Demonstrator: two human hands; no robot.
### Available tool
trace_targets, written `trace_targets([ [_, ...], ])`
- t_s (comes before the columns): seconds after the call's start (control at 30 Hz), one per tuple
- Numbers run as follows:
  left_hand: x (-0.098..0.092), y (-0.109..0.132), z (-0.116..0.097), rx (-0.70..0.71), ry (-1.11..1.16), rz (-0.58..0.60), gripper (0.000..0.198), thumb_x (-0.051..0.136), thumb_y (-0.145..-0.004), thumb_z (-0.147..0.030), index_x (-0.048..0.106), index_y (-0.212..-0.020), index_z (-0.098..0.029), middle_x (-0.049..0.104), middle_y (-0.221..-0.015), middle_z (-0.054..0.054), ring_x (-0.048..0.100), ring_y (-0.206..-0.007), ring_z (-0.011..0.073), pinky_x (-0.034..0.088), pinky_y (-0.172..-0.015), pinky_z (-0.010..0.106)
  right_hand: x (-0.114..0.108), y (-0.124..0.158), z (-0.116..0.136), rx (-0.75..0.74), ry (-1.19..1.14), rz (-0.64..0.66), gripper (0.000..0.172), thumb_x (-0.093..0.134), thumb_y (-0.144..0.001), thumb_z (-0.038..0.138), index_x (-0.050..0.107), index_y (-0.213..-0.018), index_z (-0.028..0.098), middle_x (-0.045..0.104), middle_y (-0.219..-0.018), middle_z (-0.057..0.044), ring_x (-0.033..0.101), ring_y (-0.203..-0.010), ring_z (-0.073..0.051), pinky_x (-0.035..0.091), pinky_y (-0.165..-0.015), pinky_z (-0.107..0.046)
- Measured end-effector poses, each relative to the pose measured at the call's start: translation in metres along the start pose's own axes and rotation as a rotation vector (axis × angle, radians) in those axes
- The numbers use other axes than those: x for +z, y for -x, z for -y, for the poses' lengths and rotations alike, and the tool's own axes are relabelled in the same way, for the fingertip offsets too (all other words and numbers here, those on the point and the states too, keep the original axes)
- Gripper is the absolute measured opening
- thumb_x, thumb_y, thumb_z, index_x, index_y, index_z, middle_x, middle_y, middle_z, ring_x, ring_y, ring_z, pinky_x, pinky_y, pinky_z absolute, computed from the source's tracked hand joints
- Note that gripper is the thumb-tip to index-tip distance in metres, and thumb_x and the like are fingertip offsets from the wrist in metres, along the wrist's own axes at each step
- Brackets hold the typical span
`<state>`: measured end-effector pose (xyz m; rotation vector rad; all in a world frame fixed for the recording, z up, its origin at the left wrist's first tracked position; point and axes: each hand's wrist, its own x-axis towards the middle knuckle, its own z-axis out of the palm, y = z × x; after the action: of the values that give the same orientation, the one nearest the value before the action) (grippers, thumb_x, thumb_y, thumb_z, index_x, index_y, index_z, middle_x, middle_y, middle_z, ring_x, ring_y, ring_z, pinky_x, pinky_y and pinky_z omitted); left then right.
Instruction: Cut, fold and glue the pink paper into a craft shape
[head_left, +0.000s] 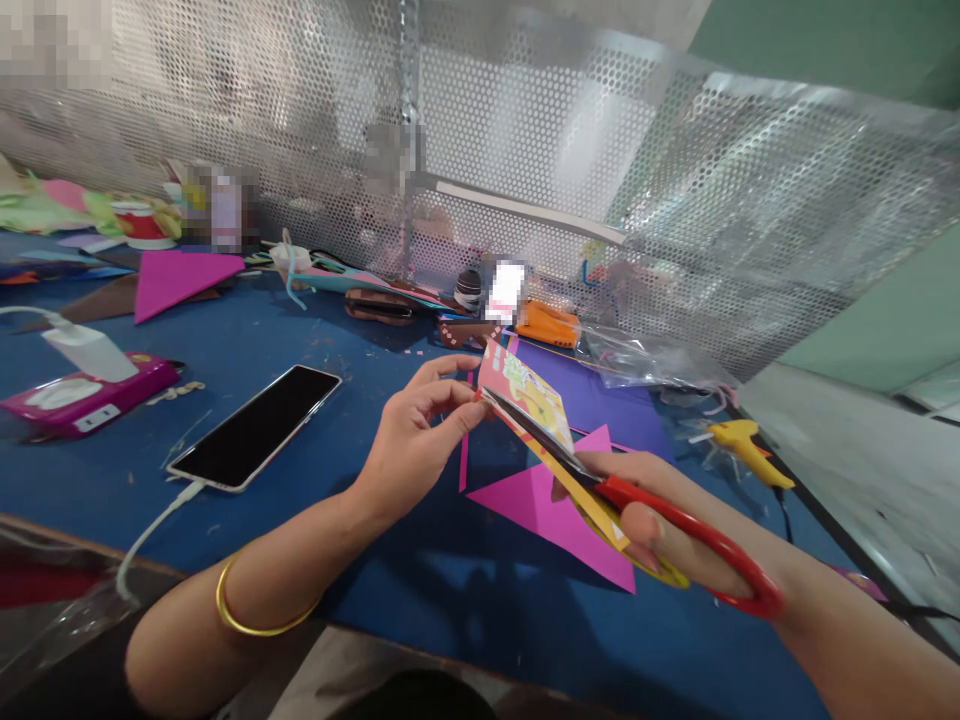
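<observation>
My left hand [416, 440] pinches the near edge of a printed pink and yellow card [525, 395] held above the blue table [315, 560]. My right hand [660, 530] grips red-handled scissors [675, 525]; their dark blades [532, 430] lie along the card, pointing toward my left fingers. A gold bangle [247, 615] sits on my left forearm. Under the card lies a pink paper triangle [555, 510] on a purple sheet [600, 400].
A black phone [255, 425] on a white cable lies at left, near a pink box [82, 400] with a white charger. A yellow glue gun [746, 445] rests at right. Paper scraps, an orange item [547, 322] and a perforated metal screen [600, 180] line the back.
</observation>
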<state>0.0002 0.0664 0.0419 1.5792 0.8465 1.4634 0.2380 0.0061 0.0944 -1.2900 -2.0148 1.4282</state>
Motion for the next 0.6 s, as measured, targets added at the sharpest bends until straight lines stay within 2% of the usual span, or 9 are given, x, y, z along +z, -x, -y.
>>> trace_targets([
  [0.1, -0.001, 0.0, -0.003, 0.072, -0.055, -0.009, 0.016, 0.068, -0.085, -0.024, 0.07, -0.07, -0.02, 0.065, -0.126, 0.009, 0.044, -0.135, 0.0274, 0.041, -0.104, 0.038, -0.001, -0.001, -0.003, -0.019, -0.053, 0.027, 0.074, 0.046, -0.068, 0.093, 0.05, -0.082, 0.021, 0.04, -0.057, 0.007, 0.032, -0.047, -0.008, 0.025, -0.041, -0.023],
  [0.17, -0.001, 0.0, -0.004, 0.045, 0.022, 0.007, 0.016, 0.068, -0.085, -0.024, 0.068, -0.069, -0.019, 0.065, -0.127, 0.008, 0.052, -0.127, 0.0261, 0.044, -0.1, 0.036, -0.002, -0.002, -0.004, -0.023, -0.077, 0.05, 0.075, 0.046, -0.066, 0.094, 0.05, -0.084, 0.021, 0.038, -0.056, 0.008, 0.031, -0.047, -0.008, 0.025, -0.041, -0.023],
  [0.23, -0.001, 0.0, -0.004, -0.021, 0.147, 0.03, 0.016, 0.068, -0.085, -0.025, 0.067, -0.07, -0.019, 0.07, -0.114, 0.007, 0.062, -0.108, 0.0218, 0.048, -0.091, 0.033, -0.002, -0.002, -0.003, -0.041, -0.053, 0.052, 0.077, 0.045, -0.065, 0.095, 0.051, -0.084, 0.02, 0.037, -0.058, 0.008, 0.03, -0.049, -0.008, 0.025, -0.043, -0.023],
  [0.33, 0.0, 0.0, -0.001, -0.085, 0.242, 0.053, 0.013, 0.068, -0.085, -0.025, 0.068, -0.073, -0.019, 0.069, -0.086, 0.002, 0.063, -0.084, 0.0158, 0.049, -0.082, 0.029, -0.002, -0.002, 0.002, -0.057, 0.06, 0.012, 0.077, 0.045, -0.065, 0.094, 0.052, -0.083, 0.02, 0.038, -0.067, 0.005, 0.028, -0.057, -0.01, 0.025, -0.048, -0.024],
  [0.4, 0.0, -0.001, 0.0, -0.093, 0.236, 0.068, 0.012, 0.068, -0.084, -0.025, 0.07, -0.074, -0.019, 0.068, -0.08, 0.002, 0.061, -0.081, 0.0149, 0.048, -0.08, 0.028, -0.002, -0.002, 0.005, -0.032, 0.111, -0.002, 0.078, 0.046, -0.064, 0.095, 0.051, -0.082, 0.019, 0.037, -0.069, 0.005, 0.027, -0.06, -0.01, 0.024, -0.049, -0.024],
  [0.6, 0.0, -0.003, -0.002, -0.102, 0.229, 0.062, 0.014, 0.07, -0.082, -0.026, 0.07, -0.07, -0.019, 0.067, -0.08, 0.002, 0.06, -0.08, 0.0149, 0.048, -0.079, 0.028, 0.002, -0.001, 0.005, -0.007, 0.104, -0.04, 0.075, 0.044, -0.066, 0.093, 0.048, -0.078, 0.019, 0.035, -0.068, 0.006, 0.026, -0.06, -0.01, 0.023, -0.05, -0.024],
])
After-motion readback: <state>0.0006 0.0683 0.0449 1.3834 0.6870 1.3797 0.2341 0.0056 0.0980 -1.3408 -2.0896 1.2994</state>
